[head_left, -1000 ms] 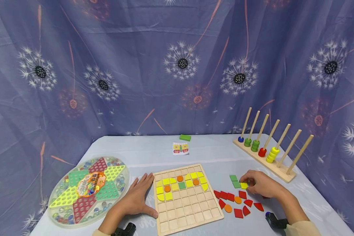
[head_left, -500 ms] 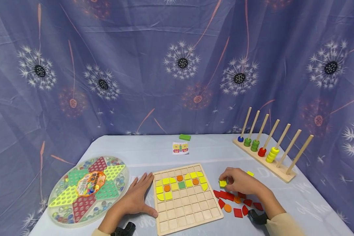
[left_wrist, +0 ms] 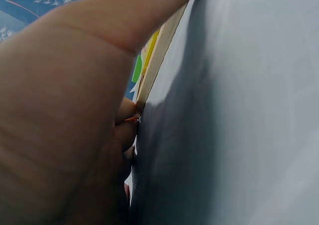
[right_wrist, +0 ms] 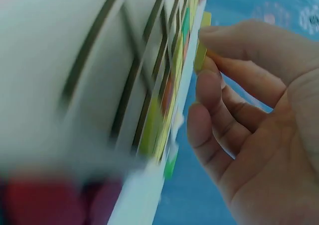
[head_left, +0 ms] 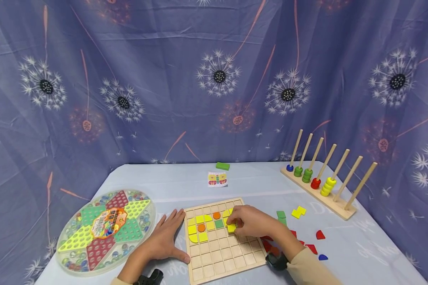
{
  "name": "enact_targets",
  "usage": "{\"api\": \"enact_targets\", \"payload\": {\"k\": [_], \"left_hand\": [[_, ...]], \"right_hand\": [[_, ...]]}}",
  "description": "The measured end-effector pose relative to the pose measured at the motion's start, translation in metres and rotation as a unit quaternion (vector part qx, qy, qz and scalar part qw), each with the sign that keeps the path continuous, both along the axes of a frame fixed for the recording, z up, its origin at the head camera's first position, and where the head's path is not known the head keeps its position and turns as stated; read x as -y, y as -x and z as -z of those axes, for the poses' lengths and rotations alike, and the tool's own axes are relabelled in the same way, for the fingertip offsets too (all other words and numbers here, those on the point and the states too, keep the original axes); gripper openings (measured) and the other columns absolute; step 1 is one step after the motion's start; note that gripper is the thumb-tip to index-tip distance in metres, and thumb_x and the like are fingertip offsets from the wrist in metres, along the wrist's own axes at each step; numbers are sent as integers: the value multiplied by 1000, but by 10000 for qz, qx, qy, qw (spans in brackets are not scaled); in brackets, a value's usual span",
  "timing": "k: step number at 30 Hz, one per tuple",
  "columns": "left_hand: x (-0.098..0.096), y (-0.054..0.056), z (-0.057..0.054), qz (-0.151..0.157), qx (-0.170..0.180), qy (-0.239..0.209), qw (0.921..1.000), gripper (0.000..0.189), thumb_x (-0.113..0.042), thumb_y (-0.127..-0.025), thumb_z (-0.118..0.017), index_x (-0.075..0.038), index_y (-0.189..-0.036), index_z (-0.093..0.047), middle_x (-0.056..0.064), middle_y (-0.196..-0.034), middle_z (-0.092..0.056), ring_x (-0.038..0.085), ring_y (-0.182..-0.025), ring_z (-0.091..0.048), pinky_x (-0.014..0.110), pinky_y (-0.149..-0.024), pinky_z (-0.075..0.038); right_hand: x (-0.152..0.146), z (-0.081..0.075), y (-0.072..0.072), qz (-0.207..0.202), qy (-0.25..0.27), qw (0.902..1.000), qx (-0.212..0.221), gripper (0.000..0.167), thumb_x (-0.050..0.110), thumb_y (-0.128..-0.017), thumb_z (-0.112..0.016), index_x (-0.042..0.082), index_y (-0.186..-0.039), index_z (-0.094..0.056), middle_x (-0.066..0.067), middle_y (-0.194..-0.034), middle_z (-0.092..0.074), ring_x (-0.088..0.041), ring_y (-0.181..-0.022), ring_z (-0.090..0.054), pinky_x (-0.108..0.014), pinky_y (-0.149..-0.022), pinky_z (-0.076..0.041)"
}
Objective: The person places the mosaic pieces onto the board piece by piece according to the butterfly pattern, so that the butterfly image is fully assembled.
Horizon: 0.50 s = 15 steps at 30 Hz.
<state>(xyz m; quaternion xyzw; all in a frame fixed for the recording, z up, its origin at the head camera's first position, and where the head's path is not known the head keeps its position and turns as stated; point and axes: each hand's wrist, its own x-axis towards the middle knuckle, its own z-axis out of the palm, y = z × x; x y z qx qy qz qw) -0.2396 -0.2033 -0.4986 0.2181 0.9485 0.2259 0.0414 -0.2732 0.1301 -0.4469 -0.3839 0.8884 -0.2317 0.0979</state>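
Between the thumb and fingertips of my right hand [head_left: 253, 222] is a small yellow square tile [right_wrist: 200, 56], pinched just above the wooden grid board [head_left: 219, 261]. That hand covers part of the board's right side. Yellow tiles [head_left: 203, 237], orange discs [head_left: 201, 228] and a green square [head_left: 219, 224] lie in the board's upper cells. My left hand [head_left: 165, 238] rests with spread fingers on the table along the board's left edge, its fingertips and thumb at the frame. The left wrist view shows mostly my palm and the board's edge [left_wrist: 162, 56].
Right of the board lie green tiles [head_left: 281, 214], yellow tiles [head_left: 298, 212] and red pieces [head_left: 320, 235], some behind my right arm. A peg stacker [head_left: 339, 204] stands back right, a marble board [head_left: 105, 231] left. A butterfly card [head_left: 217, 179] and green block [head_left: 222, 166] lie behind.
My right hand has picked up the yellow tile from beside the green tiles and carried it left over the board. The left hand has stayed in place.
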Motion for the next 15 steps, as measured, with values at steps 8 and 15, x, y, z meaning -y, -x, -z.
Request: {"api": "enact_targets", "payload": {"k": [8,15], "left_hand": [[-2,-3,-4,-142,36,48,9999,143,-83,-41,-73,-6,-152,-27,9,-157,-22,31,-145,-11,54,-114,-4],[-3,-2,-4,-115,59,13,9999,141,-82,-42,-73,-6,-152,-27,9,-157,-22,31,-145,-10,55,-114,-4]], "right_hand": [[46,6,-2,-458,-382,9961,-653,26,15,-82,-74,23,-106,-74,15,-92,-56,2,-72,-50,-16,-65,-44],[61,5,-7,-463,-462,9947,-798,26,15,-80,-76,23,-104,-74,17,-91,-56,3,-69,-49,-14,-64,-42]]}}
